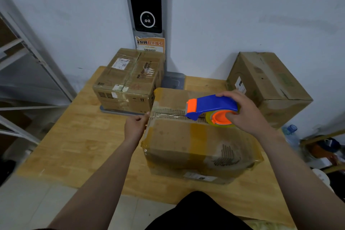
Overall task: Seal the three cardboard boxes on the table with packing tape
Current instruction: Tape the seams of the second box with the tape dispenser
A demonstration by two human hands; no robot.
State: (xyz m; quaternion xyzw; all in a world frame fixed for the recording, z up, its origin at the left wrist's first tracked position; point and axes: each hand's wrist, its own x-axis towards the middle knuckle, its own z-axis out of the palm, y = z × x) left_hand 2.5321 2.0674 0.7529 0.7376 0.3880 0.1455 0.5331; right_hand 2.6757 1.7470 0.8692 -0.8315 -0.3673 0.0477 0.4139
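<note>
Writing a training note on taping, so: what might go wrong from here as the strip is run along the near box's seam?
1. The left hand pinches the clear tape strip at the edge of the near brown cardboard box; a slip would likely wrinkle it.
2. The blue and orange tape dispenser in the right hand sits over a torn seam with bare corrugation, where tape may bond poorly.
</note>
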